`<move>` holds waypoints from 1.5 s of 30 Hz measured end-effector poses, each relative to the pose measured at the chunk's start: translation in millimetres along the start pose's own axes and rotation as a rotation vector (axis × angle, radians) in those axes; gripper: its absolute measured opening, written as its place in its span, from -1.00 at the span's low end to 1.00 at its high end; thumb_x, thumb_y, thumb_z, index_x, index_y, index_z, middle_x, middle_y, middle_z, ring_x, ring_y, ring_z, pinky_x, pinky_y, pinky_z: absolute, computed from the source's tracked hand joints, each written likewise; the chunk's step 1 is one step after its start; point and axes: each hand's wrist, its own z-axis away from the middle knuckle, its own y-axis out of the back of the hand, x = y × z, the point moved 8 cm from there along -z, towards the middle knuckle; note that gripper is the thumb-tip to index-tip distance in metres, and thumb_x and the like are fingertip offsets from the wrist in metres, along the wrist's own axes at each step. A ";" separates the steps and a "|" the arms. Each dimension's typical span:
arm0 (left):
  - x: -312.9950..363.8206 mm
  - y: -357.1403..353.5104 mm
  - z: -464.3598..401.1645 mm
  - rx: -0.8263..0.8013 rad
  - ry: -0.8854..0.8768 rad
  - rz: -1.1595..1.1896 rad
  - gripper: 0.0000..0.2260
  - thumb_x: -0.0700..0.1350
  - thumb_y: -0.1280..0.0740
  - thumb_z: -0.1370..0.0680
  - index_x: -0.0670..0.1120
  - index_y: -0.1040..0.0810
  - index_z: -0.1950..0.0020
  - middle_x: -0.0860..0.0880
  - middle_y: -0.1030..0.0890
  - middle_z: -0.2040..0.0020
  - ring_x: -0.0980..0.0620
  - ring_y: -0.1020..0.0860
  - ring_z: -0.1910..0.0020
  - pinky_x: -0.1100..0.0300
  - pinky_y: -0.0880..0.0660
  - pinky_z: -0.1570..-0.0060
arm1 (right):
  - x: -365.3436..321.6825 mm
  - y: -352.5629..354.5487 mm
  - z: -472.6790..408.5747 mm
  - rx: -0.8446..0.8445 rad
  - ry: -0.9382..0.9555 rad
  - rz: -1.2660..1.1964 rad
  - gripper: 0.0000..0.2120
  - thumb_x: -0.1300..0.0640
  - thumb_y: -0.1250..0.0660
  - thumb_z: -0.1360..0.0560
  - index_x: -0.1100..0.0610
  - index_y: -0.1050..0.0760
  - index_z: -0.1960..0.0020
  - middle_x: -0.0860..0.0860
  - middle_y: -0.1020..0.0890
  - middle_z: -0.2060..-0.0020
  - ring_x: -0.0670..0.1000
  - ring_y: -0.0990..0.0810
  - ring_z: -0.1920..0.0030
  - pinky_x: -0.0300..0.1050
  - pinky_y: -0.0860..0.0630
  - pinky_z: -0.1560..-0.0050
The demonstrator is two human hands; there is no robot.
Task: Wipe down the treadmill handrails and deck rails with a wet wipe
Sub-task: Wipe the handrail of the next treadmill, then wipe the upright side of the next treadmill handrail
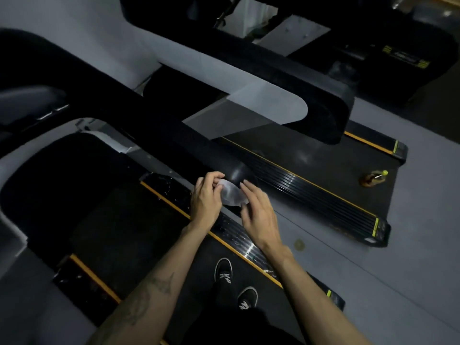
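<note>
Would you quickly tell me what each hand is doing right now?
Left hand: pinching the wet wipe.
Right hand: fingers relaxed and touching the wipe; a grip cannot be told.
</note>
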 end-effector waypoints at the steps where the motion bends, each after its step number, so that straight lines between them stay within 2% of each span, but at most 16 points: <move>1: -1.2 -0.4 0.4 0.041 -0.002 0.003 -0.74 -0.21 -0.36 -0.62 -0.02 -0.56 -0.30 0.08 -0.50 -0.06 -0.04 -0.56 -0.04 0.02 -0.51 -0.07 | 0.1 0.6 -6.8 -0.021 0.016 0.025 -0.48 0.31 -0.34 -0.57 0.16 -0.42 -0.51 0.07 -0.45 -0.47 0.09 -0.44 -0.43 0.10 -0.48 -0.38; 5: -0.9 -3.9 8.5 0.199 -0.045 0.073 -0.74 -0.24 -0.38 -0.60 -0.07 -0.56 -0.28 0.33 -0.44 0.04 0.04 -0.52 0.01 0.12 -0.49 -0.06 | -2.7 3.2 -33.9 -0.077 0.110 0.112 -0.51 0.38 -0.32 -0.54 0.20 -0.47 -0.47 0.12 -0.49 -0.42 0.14 -0.47 -0.39 0.10 -0.49 -0.35; 8: -4.4 -10.2 16.6 0.296 -0.036 0.159 -0.76 -0.24 -0.36 -0.63 -0.11 -0.55 -0.30 0.09 -0.57 -0.06 0.17 -0.50 0.03 0.31 -0.49 -0.01 | -6.1 3.4 -50.1 -0.121 0.191 0.158 -0.56 0.38 -0.34 -0.56 0.19 -0.53 -0.42 0.11 -0.50 -0.41 0.14 -0.48 -0.36 0.02 -0.52 -0.28; 10: -6.3 -16.4 18.7 0.374 -0.009 0.246 -0.74 -0.24 -0.38 -0.62 -0.15 -0.52 -0.32 -0.06 -0.55 -0.16 0.14 -0.55 0.06 0.33 -0.53 0.03 | -6.7 3.5 -63.3 -0.148 0.246 0.180 -0.58 0.38 -0.36 -0.55 0.19 -0.56 -0.39 0.11 -0.52 -0.40 0.15 -0.48 -0.35 0.01 -0.52 -0.27; 13: -12.2 -27.8 27.4 0.524 0.084 0.379 -0.69 -0.27 -0.42 -0.59 -0.23 -0.42 -0.28 -0.16 -0.45 -0.26 0.01 -0.62 -0.03 0.22 -0.61 -0.01 | -10.6 -2.8 -74.9 -0.210 0.368 0.209 -0.59 0.35 -0.38 -0.56 0.22 -0.55 -0.40 0.13 -0.51 -0.41 0.17 -0.47 -0.37 0.06 -0.48 -0.34; 17: -22.0 -47.2 40.6 0.699 0.224 0.503 -0.76 -0.24 -0.45 -0.58 -0.24 -0.43 -0.13 -0.14 -0.53 -0.12 -0.04 -0.63 -0.07 -0.03 -0.64 -0.06 | -8.2 -13.0 -79.6 -0.282 0.521 0.199 -0.60 0.32 -0.31 -0.63 0.25 -0.47 -0.46 0.12 -0.44 -0.49 0.18 -0.38 -0.50 0.14 -0.38 -0.47; 18: -22.7 -53.1 42.0 0.726 0.255 0.520 -0.77 -0.19 -0.44 -0.60 -0.24 -0.44 -0.13 -0.08 -0.54 -0.12 -0.01 -0.61 -0.10 -0.01 -0.62 -0.10 | -5.9 -13.9 -80.8 -0.294 0.545 0.183 -0.60 0.34 -0.29 -0.64 0.26 -0.46 -0.47 0.13 -0.42 -0.51 0.17 -0.34 -0.53 0.15 -0.35 -0.49; 20: -19.6 -65.2 42.7 0.765 0.272 0.527 -0.79 -0.13 -0.36 -0.65 -0.23 -0.48 -0.18 0.04 -0.49 -0.15 0.16 -0.55 -0.15 0.22 -0.53 -0.13 | -3.0 -16.2 -82.7 -0.329 0.607 0.146 -0.61 0.34 -0.24 -0.66 0.28 -0.44 -0.48 0.14 -0.38 -0.53 0.15 -0.27 -0.58 0.15 -0.30 -0.54; 21: -16.3 -71.6 41.8 0.777 0.269 0.533 -0.79 -0.12 -0.32 -0.67 -0.22 -0.48 -0.22 0.06 -0.45 -0.18 0.24 -0.52 -0.16 0.35 -0.47 -0.11 | -2.8 -17.9 -84.1 -0.347 0.640 0.127 -0.62 0.33 -0.21 -0.67 0.29 -0.42 -0.48 0.15 -0.37 -0.54 0.14 -0.24 -0.60 0.15 -0.29 -0.55; 23: -12.4 -85.6 39.6 0.799 0.281 0.561 -0.79 -0.14 -0.24 -0.71 -0.19 -0.47 -0.31 0.01 -0.43 -0.26 0.25 -0.50 -0.20 0.44 -0.41 -0.12 | -5.7 -24.3 -91.4 -0.380 0.705 0.091 -0.62 0.31 -0.18 -0.68 0.31 -0.41 -0.49 0.16 -0.36 -0.55 0.13 -0.22 -0.61 0.17 -0.30 -0.55; 25: -10.8 -96.1 40.9 0.841 0.303 0.597 -0.75 -0.14 -0.20 -0.73 -0.14 -0.45 -0.40 -0.01 -0.43 -0.34 0.18 -0.49 -0.30 0.34 -0.45 -0.21 | -12.5 -33.8 -101.7 -0.397 0.778 0.071 -0.62 0.33 -0.18 -0.68 0.31 -0.42 -0.48 0.16 -0.37 -0.54 0.12 -0.23 -0.61 0.19 -0.34 -0.52; 27: -10.7 -103.4 44.4 0.884 0.299 0.622 -0.70 -0.10 -0.17 -0.73 -0.10 -0.44 -0.46 -0.02 -0.44 -0.41 0.04 -0.47 -0.40 0.11 -0.48 -0.34 | -20.6 -45.7 -111.1 -0.396 0.850 0.060 -0.62 0.33 -0.17 -0.68 0.30 -0.42 -0.48 0.15 -0.39 -0.53 0.11 -0.26 -0.60 0.20 -0.36 -0.50; 31: -7.5 -112.0 46.2 0.866 0.247 0.636 -0.63 -0.09 -0.15 -0.72 -0.14 -0.44 -0.51 -0.08 -0.39 -0.54 -0.01 -0.37 -0.53 -0.04 -0.41 -0.46 | -19.8 -57.3 -119.2 -0.341 0.916 0.017 -0.61 0.32 -0.14 -0.68 0.30 -0.42 -0.48 0.17 -0.42 -0.51 0.14 -0.31 -0.57 0.25 -0.35 -0.49; 38: 3.6 -90.0 25.0 0.838 0.065 0.363 -0.61 -0.12 -0.09 -0.74 -0.17 -0.35 -0.56 -0.13 -0.33 -0.59 -0.10 -0.31 -0.58 -0.14 -0.31 -0.51 | -9.2 -58.8 -121.5 -0.318 0.959 -0.056 -0.62 0.29 -0.11 -0.67 0.36 -0.46 -0.43 0.21 -0.46 -0.47 0.17 -0.37 -0.54 0.29 -0.37 -0.46; 42: -14.1 -99.4 12.0 0.744 0.192 0.716 -0.57 -0.15 -0.06 -0.74 -0.19 -0.24 -0.62 -0.07 -0.16 -0.67 -0.02 -0.10 -0.66 -0.16 -0.13 -0.61 | -6.2 -56.4 -124.7 -0.319 0.906 -0.121 -0.61 0.40 -0.11 -0.63 0.36 -0.47 -0.42 0.19 -0.48 -0.46 0.18 -0.39 -0.52 0.29 -0.39 -0.45; 45: -15.8 -124.6 35.3 0.730 0.287 0.843 -0.58 -0.15 -0.06 -0.74 -0.09 -0.22 -0.63 0.00 -0.16 -0.67 0.02 -0.09 -0.66 -0.17 -0.14 -0.60 | -6.2 -56.3 -125.7 -0.331 0.899 -0.156 -0.60 0.44 -0.11 -0.62 0.38 -0.46 -0.42 0.20 -0.49 -0.45 0.20 -0.39 -0.52 0.31 -0.38 -0.45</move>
